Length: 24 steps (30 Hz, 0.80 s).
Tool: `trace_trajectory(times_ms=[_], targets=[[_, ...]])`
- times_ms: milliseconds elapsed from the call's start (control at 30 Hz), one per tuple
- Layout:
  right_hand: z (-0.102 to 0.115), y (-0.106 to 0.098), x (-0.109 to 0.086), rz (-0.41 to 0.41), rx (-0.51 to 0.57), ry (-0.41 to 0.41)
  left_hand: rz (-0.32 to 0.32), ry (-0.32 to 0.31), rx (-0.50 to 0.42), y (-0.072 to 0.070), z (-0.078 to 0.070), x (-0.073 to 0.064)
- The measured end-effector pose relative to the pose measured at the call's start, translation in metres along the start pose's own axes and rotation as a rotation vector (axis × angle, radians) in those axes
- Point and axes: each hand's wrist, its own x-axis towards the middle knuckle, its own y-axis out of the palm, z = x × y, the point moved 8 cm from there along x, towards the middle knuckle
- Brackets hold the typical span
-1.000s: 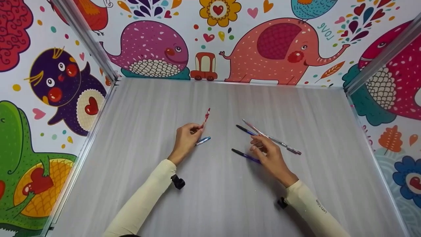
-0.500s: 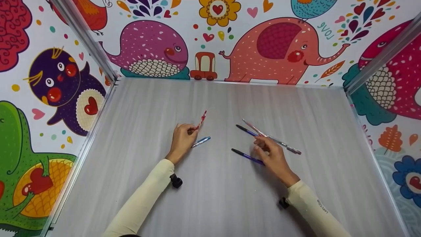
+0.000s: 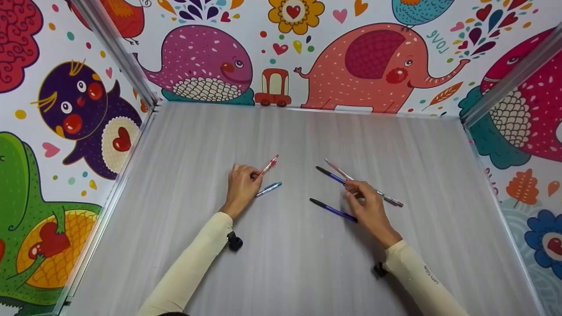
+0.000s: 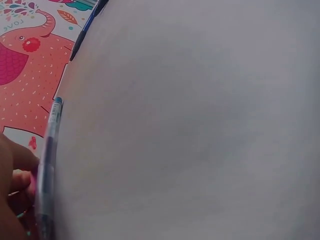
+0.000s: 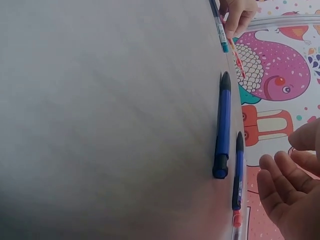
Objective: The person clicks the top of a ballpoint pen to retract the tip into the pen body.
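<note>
In the head view my left hand (image 3: 240, 186) pinches the lower end of a red-and-clear pen (image 3: 270, 164), which points up and to the right. A light-blue clear pen (image 3: 268, 189) lies on the table beside that hand; in the left wrist view the same blue pen (image 4: 48, 160) stands out in front of the fingers. My right hand (image 3: 368, 204) hovers over the right-hand pens with loosely bent fingers, holding nothing. Under and beside it lie two dark-blue pens with black ends, a nearer pen (image 3: 332, 209) and a farther pen (image 3: 330, 174).
A pinkish clear pen (image 3: 336, 168) lies behind the farther dark-blue one, and a clear pen with a dark reddish end (image 3: 390, 199) extends past the right hand. The grey table (image 3: 281, 272) is bordered by metal rails (image 3: 103, 202) and cartoon-printed walls (image 3: 369, 70).
The left hand has drawn slightly left and the red pen's tip has come down toward the table. My right hand has shifted a little right, uncovering more of the nearer dark-blue pen.
</note>
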Motion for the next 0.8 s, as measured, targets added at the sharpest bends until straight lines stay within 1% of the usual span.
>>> trace_trajectory(times_ms=[100,200,300,467,600,800], targets=[[-0.004,-0.002,-0.001,-0.011,-0.021,0.03,-0.017,0.017,0.03,-0.001,0.0,-0.001],[-0.007,-0.003,-0.001,-0.015,-0.042,0.051,-0.015,0.03,0.049,-0.001,-0.001,-0.003],[-0.01,-0.003,-0.001,-0.018,-0.062,0.052,-0.009,0.041,0.062,0.0,-0.003,-0.005],[-0.013,-0.003,0.0,-0.028,-0.094,0.026,-0.008,0.052,0.079,0.0,-0.005,-0.006],[-0.015,-0.003,0.001,-0.034,-0.119,0.03,-0.002,0.051,0.091,0.001,-0.005,-0.006],[-0.021,-0.005,0.002,-0.026,-0.138,0.063,-0.005,0.04,0.096,0.001,-0.005,-0.007]])
